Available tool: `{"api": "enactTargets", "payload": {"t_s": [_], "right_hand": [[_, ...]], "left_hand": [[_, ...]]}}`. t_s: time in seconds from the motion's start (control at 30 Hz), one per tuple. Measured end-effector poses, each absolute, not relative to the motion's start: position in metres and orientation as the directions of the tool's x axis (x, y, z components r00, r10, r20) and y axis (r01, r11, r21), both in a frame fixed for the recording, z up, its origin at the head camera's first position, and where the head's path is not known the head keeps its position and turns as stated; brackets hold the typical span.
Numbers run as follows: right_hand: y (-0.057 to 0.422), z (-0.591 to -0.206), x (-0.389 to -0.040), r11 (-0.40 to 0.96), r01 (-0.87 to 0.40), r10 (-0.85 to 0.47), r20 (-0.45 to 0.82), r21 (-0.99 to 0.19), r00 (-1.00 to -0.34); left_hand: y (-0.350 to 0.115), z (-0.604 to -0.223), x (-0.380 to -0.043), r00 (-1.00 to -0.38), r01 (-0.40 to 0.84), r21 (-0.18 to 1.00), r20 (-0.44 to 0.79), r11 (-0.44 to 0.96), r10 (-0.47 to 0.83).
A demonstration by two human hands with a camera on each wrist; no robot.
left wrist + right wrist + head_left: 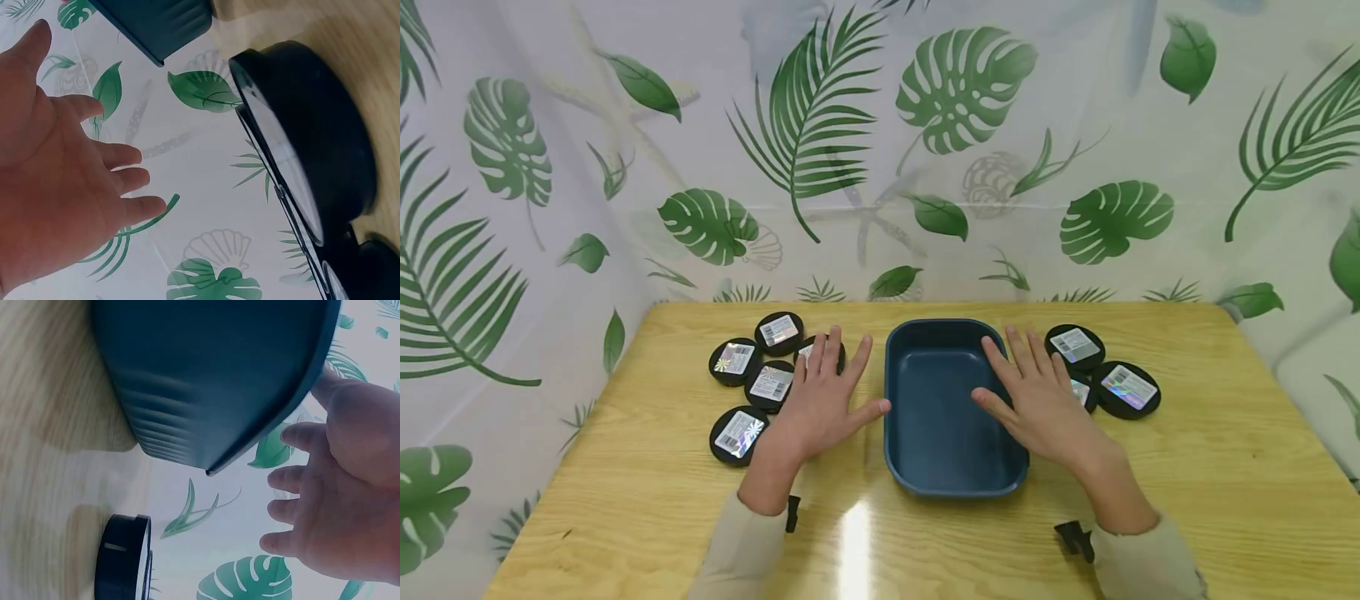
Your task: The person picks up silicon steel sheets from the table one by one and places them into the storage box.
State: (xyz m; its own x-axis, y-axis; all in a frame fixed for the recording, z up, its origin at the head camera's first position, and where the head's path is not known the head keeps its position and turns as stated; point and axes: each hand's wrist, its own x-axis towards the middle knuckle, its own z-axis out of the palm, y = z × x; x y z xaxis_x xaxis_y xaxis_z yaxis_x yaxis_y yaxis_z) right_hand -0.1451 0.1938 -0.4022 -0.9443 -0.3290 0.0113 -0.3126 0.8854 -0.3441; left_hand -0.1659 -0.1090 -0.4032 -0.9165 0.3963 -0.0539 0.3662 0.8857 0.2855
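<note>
My left hand (823,404) and right hand (1043,408) hover spread and empty, the blue tub (955,486) standing between the left discs (739,436) and right discs (1126,390) on the table (602,500); disc edges, I judge, offer the soundest grip.

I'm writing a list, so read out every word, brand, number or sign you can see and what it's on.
No text can be read in any view.
Labels on the left group of black round containers: barcodes and fine print, too small and blurred to read; left hand partly covers one.
Labels on the right group: likewise unreadable; right hand partly covers one.
Dark blue tub and leaf-print backdrop: no writing seen.
</note>
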Motion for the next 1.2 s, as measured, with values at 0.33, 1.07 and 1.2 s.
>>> {"api": "enactTargets", "payload": {"t_s": [0.33,1.07,1.2], "right_hand": [[0.211,-0.398,-0.147,0.875,-0.287,-0.299,0.031,-0.39,-0.954],[0.255,-0.411,-0.16,0.883,-0.181,-0.213,-0.026,-0.432,-0.977],[0.256,-0.412,-0.162,0.896,-0.165,-0.204,-0.051,-0.412,-0.978]], "left_hand": [[-0.105,-0.413,-0.158,-0.878,0.441,0.291,-0.056,0.849,0.475],[-0.107,-0.412,-0.151,-0.772,0.53,0.394,-0.141,0.751,0.62],[-0.106,-0.413,-0.151,-0.757,0.505,0.477,-0.156,0.719,0.635]]}}
